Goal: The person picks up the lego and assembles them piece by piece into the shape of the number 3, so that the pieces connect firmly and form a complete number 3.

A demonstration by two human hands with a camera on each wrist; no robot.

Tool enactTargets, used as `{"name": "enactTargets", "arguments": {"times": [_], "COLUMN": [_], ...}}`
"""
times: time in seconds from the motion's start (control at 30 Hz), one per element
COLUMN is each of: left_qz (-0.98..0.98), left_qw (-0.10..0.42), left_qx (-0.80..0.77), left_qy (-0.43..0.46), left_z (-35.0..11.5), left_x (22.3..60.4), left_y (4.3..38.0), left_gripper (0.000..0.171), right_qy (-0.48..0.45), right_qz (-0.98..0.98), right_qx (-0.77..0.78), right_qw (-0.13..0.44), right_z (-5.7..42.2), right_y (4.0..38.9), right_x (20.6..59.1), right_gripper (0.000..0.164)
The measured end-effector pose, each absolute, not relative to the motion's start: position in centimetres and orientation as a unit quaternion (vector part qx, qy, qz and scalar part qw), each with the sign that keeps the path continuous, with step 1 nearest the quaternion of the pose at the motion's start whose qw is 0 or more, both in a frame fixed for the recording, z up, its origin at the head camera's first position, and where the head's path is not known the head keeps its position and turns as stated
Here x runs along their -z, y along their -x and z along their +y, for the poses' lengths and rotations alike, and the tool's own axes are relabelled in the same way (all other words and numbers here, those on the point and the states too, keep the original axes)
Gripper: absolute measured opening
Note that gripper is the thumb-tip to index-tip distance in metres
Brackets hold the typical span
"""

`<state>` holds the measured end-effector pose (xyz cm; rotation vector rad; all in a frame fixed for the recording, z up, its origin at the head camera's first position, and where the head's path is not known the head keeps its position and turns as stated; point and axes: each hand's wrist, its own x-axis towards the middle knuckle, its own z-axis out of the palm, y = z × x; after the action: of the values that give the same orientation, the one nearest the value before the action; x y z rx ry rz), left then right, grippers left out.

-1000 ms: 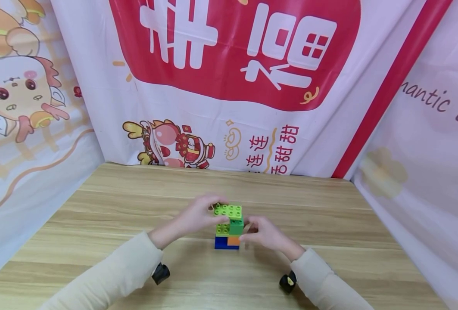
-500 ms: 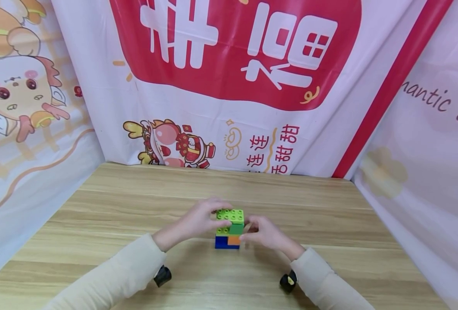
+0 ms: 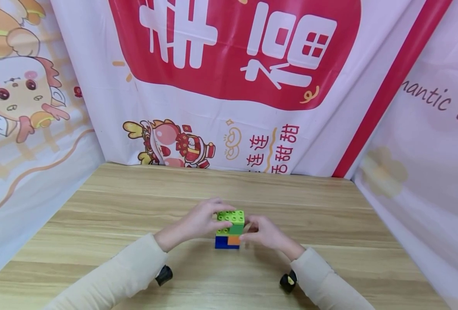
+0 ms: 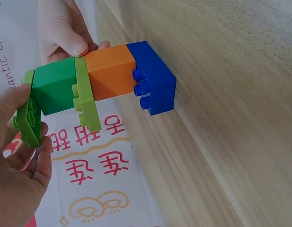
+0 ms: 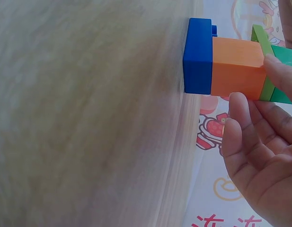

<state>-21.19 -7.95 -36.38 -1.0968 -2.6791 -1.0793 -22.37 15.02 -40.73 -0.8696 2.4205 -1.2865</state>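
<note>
A tower of toy building blocks stands on the table. In the left wrist view its blue brick (image 4: 160,82) forms the base, followed by an orange brick (image 4: 110,73), a thin lime-green plate (image 4: 87,97) and a green brick (image 4: 55,85). A second lime-green plate (image 3: 234,218) lies on top, overhanging to the left. My left hand (image 3: 203,219) pinches this top plate between thumb and fingers. From the right, my right hand (image 3: 268,233) steadies the tower, its thumb at the lower plate and green brick, fingers around the far side, partly hidden in the head view.
The wood-grain table (image 3: 135,189) extends around the tower. A printed cloth (image 3: 197,94) hangs behind its far edge, and more cloths hang at the left and right sides. Black wrist cameras (image 3: 164,274) hang below both sleeves.
My left hand has lowered the top lime-green plate onto the green brick, shifting slightly right and toward me. The right hand and the lower tower have stayed in place.
</note>
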Motion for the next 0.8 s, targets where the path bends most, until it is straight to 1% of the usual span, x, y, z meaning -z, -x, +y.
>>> {"name": "enactTargets", "arguments": {"times": [0.33,0.8], "left_qz": [-0.872,-0.882], "left_qw": [0.011,-0.019], "left_qx": [0.34,0.338], "left_qy": [0.352,0.328], "left_z": [-7.85,-7.54], "left_x": [35.94,35.37], "left_y": [21.34,21.1], "left_gripper": [0.032,0.031], "right_qy": [0.295,0.291], "right_qz": [0.837,0.835], "right_qx": [0.443,0.447], "right_qw": [0.132,0.136], "right_z": [15.01,14.99], "right_y": [22.32,22.34], "right_x": [40.74,40.81], "right_gripper": [0.033,0.036]}}
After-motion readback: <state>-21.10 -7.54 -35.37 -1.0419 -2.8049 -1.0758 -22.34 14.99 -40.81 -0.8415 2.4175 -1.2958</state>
